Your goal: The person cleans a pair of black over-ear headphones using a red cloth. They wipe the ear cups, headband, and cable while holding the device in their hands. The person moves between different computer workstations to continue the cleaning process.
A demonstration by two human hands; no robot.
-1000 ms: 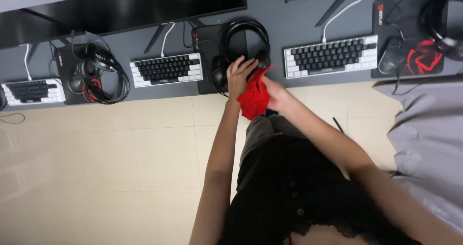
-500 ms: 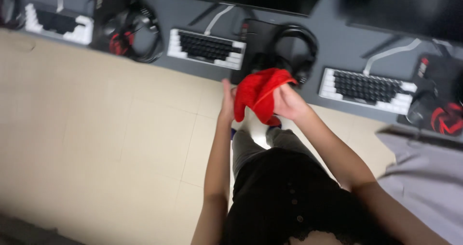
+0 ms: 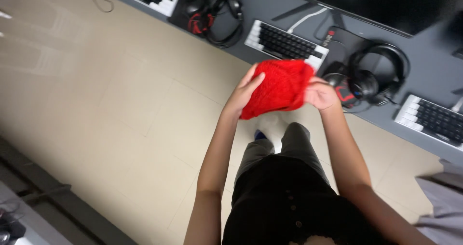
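1. A beige tiled floor (image 3: 120, 110) runs along a grey desk (image 3: 424, 81).
2. A red knitted cloth (image 3: 279, 87) hangs above the floor, before the desk edge.
3. Left hand (image 3: 243, 92) and right hand (image 3: 320, 94) hold its sides, fingers pinching it.
4. Black-and-white keyboard (image 3: 284, 43) and black headphones (image 3: 376, 74) lie behind.

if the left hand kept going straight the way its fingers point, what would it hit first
The left hand already touches the red cloth. Its fingers point up and right, so past the cloth they would likely meet the white-framed keyboard on the grey desk, though depth is unclear.
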